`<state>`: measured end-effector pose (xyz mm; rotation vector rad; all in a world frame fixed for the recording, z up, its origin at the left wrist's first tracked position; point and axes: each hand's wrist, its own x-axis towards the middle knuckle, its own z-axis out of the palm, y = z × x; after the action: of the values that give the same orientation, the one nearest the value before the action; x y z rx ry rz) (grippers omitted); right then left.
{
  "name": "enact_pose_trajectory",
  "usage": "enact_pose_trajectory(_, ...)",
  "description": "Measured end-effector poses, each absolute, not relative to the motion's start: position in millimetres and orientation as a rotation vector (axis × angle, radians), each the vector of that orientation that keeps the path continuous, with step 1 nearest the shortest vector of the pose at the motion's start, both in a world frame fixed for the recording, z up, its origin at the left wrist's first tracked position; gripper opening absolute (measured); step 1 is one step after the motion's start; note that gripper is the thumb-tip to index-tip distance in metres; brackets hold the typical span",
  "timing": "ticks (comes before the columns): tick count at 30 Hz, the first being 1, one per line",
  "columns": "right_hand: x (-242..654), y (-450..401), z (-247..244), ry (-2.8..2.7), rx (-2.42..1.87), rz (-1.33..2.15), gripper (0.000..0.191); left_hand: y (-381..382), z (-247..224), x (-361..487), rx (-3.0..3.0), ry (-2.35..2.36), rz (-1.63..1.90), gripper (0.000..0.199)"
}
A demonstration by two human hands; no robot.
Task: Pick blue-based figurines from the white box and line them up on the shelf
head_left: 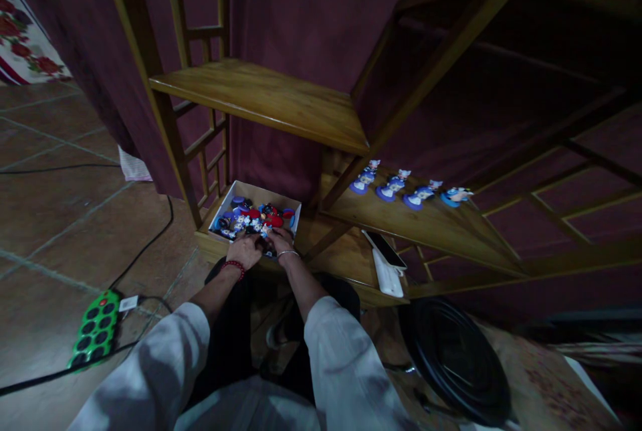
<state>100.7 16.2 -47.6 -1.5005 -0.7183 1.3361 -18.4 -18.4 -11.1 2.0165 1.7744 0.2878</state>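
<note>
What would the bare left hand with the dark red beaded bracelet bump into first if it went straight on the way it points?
Probably the small white-and-blue figurines just past the left hand, inside the shallow open cardboard box; depth is unclear, and it may already touch them.

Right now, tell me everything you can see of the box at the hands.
The box is rectangular and open-topped, with thin, pale-edged walls that look like cardboard. It sits upright on the low wooden shelf, near the left end, turned slightly. Jumbled figurines in blue, purple, red, white and black fill much of it, hiding most of its floor. The left hand and right hand are at its near side; whether they touch its wall is unclear.
</note>
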Motion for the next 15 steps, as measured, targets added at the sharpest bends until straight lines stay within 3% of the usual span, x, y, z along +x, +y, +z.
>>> enact_pose_trajectory(15,98.5,10.9,-58.0,-0.895,-1.469,1.39,0.028,-19.6,-8.8,-25.3,2.038,1.745,0.226,0.037)
